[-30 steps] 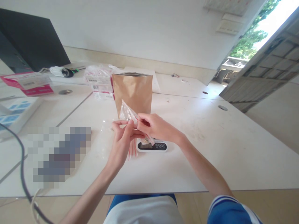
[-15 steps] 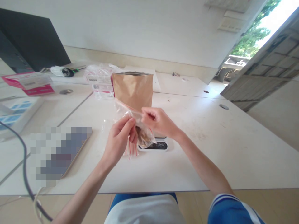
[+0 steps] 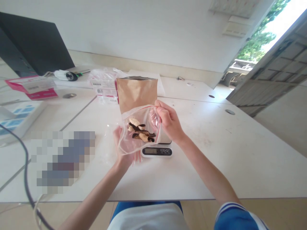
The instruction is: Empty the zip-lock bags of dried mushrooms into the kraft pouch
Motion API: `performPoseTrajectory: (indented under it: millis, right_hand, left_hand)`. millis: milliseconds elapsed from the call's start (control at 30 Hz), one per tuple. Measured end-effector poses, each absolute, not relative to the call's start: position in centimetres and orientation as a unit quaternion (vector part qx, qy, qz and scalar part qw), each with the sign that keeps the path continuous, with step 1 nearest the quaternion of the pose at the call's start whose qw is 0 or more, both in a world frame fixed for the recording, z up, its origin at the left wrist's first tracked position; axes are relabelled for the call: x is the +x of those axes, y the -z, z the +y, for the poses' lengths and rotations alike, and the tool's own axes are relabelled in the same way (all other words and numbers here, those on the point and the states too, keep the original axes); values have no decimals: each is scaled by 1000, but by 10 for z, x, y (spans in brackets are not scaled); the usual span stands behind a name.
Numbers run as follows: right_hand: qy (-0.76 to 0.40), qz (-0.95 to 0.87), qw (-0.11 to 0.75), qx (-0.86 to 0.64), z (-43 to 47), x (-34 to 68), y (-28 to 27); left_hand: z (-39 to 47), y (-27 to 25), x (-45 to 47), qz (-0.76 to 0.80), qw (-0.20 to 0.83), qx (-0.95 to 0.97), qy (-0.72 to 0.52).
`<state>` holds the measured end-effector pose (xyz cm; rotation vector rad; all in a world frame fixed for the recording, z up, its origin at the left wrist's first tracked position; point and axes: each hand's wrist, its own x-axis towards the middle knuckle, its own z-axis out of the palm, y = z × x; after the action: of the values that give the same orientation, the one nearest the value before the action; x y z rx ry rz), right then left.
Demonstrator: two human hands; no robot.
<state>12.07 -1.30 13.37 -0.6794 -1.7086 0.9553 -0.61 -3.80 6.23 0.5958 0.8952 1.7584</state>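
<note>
A clear zip-lock bag [image 3: 126,140] with a red seal line is spread between my hands, above the front of a kitchen scale. Curled dried pieces [image 3: 143,137], dark brown and pale tan, lie inside it; I cannot tell their kind. My right hand [image 3: 169,119] pinches the bag's sealing edge at its upper right corner. From the left and below, my left hand [image 3: 123,158] holds the bag, its fingers partly hidden behind the plastic. Under the bag sits the white digital scale [image 3: 157,151]. A brown kraft pouch [image 3: 137,94] stands upright just behind, its top edge open.
More red-striped zip-lock bags [image 3: 136,158] lie beside the scale. On the left are a blurred-out flat object [image 3: 64,159], a cable [image 3: 25,172], a white-and-blue tray [image 3: 21,115] and pink boxes [image 3: 40,92]. Plastic-wrapped boxes [image 3: 105,84] and a black monitor [image 3: 35,44] stand farther back.
The bag has been turned and spread flat, so its dried pieces face me. My left hand has gone from pinching its edge to holding it from below. The scale's display is now uncovered.
</note>
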Motion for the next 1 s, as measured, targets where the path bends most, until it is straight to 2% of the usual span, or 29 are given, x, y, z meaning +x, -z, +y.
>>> performPoseTrajectory:
  millis: [100, 200, 333, 467, 500, 667, 800, 1000]
  right_hand:
    - [-450, -676, 506, -291, -5, 113, -119]
    - [-461, -665, 494, -319, 9, 113, -107]
    - [-356, -754, 395, -386, 15, 126, -111]
    - [-260, -782, 414, -387, 0, 140, -135]
    - [-269, -797, 398, -366, -5, 142, -141]
    - [-345, -859, 204, -319, -20, 142, -150]
    - [-371, -876, 136, -276, -16, 134, -139]
    - [-277, -897, 150, -309, -13, 126, -129]
  left_hand:
    - [-41, -60, 1, 285, 598, 174, -728]
    - [-48, -63, 3, 258, 623, 200, -711]
    - [-50, -64, 1, 325, 604, 190, -702]
    - [-45, -65, -2, 405, 621, 155, -654]
    - [-44, -66, -2, 419, 628, 151, -638]
    - [-47, -71, -4, 408, 638, 202, -621]
    - [-48, -71, -5, 369, 632, 281, -621]
    - [-34, -61, -1, 375, 605, 265, -651]
